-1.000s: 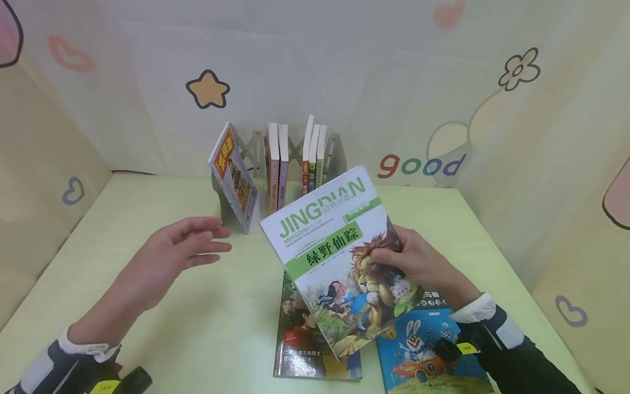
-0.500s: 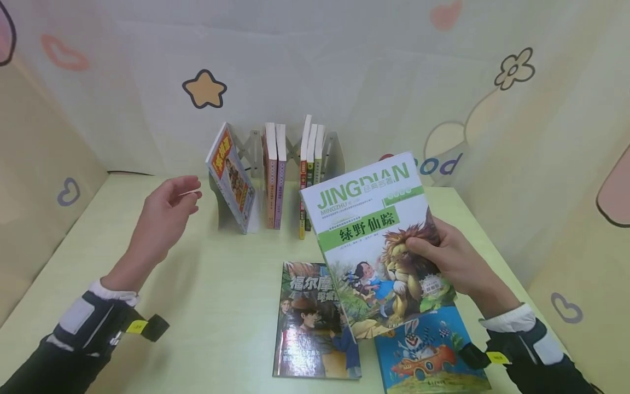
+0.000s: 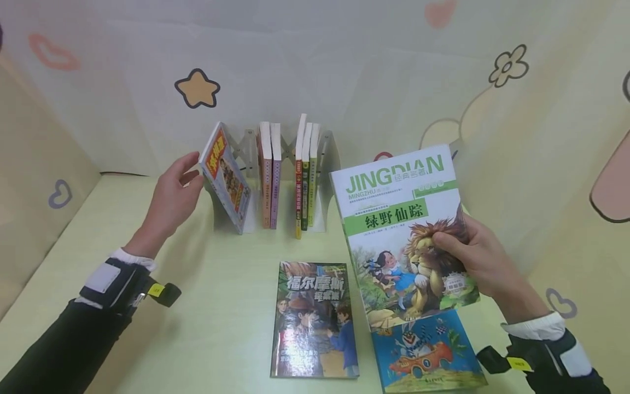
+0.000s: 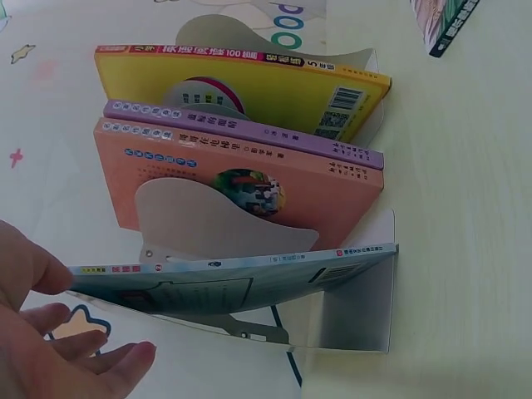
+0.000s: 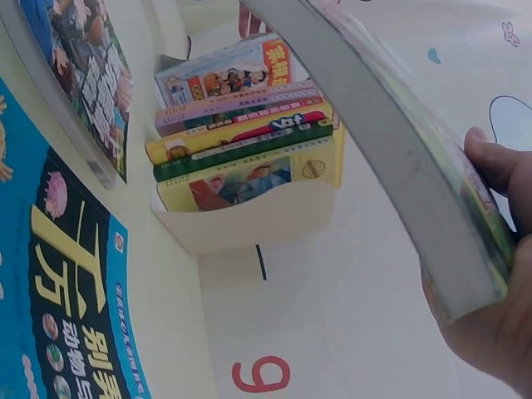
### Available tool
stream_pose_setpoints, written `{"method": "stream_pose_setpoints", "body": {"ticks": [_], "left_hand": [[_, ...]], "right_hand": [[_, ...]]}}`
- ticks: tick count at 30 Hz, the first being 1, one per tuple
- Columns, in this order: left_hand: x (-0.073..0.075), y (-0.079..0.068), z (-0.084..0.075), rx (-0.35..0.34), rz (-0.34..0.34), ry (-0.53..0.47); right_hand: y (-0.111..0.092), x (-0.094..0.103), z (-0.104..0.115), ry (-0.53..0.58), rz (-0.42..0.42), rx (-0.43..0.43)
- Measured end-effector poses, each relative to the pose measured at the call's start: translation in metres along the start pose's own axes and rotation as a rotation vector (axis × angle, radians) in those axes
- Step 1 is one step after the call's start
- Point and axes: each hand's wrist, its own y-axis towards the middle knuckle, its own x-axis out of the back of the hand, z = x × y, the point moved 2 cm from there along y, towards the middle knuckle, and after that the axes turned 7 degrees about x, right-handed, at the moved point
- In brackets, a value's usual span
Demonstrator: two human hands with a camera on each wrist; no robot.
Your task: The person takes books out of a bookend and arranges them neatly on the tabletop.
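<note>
My right hand [image 3: 487,262] grips a white and green book [image 3: 379,235] with a lion and a girl on its cover, thumb on the front. The book is raised and tilted, overlapping a blue book in the head view; its pale page edges [image 5: 399,158] show in the right wrist view. My left hand [image 3: 172,197] is at the upper left edge of a book with a red and yellow title [image 3: 228,180], which leans in the metal book rack [image 3: 332,158]. In the left wrist view, one fingertip [image 4: 51,276] is right at that leaning book's corner, the other fingers spread beside it.
Upright in the rack stand an orange book [image 3: 266,191], a purple book [image 3: 276,191] and several others to their right. A dark-covered book [image 3: 315,323] lies flat on the table [image 3: 211,328], beside a blue book [image 3: 428,355] with a rabbit in a car.
My right hand has carried the lion book rightward and up, uncovering the dark-covered book. My left hand has moved forward to the leaning book's edge.
</note>
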Motion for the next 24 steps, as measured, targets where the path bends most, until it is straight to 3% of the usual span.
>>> {"method": "stream_pose_setpoints", "body": {"ticks": [12,24], "left_hand": [[-0.005,0.012,-0.003,0.064,0.021,-0.082],[-0.010,0.019,-0.001,0.077,0.045,-0.115]], "right_hand": [[-0.017,0.025,0.013,-0.001,-0.036,-0.005],[-0.032,0.044,0.015,0.136,-0.160,0.010]]}}
